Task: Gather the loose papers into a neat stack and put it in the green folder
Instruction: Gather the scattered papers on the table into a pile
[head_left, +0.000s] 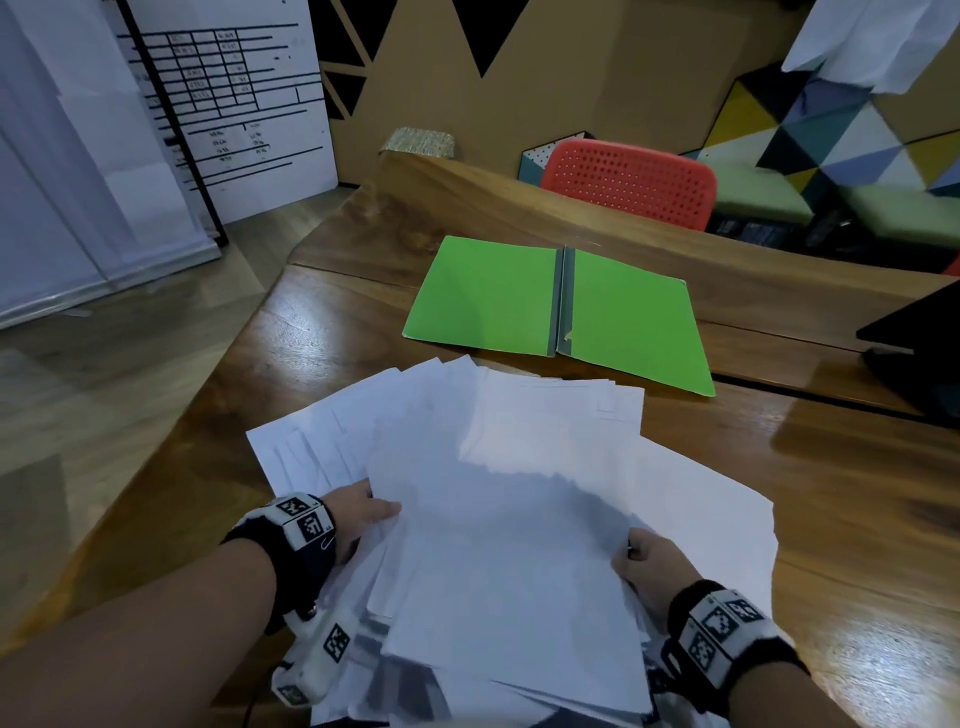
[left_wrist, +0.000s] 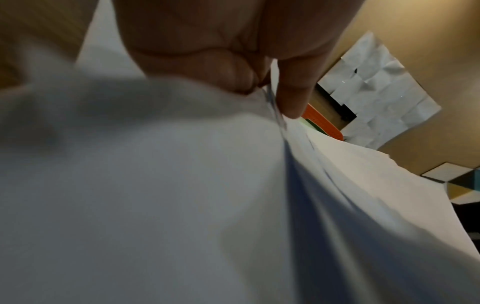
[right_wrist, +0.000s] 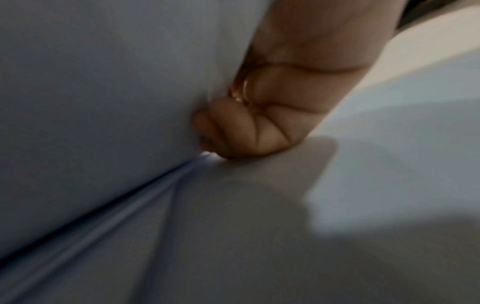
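A fanned, uneven pile of white papers (head_left: 509, 499) lies at the near edge of the wooden table (head_left: 831, 467). My left hand (head_left: 363, 514) grips the pile's left side, thumb on top, fingers under the sheets. In the left wrist view the left hand (left_wrist: 270, 92) pinches the paper edges (left_wrist: 324, 164). My right hand (head_left: 644, 561) holds the pile's right side; in the right wrist view its curled fingers (right_wrist: 233, 127) press into the papers (right_wrist: 103, 102). The green folder (head_left: 561, 306) lies open and flat beyond the pile, its grey spine in the middle.
A dark laptop-like object (head_left: 919, 343) sits at the table's right edge. A red perforated chair (head_left: 628, 182) stands behind the table. A small woven box (head_left: 418, 143) rests at the table's far end. White printed sheets (head_left: 234, 104) lean against the wall at left.
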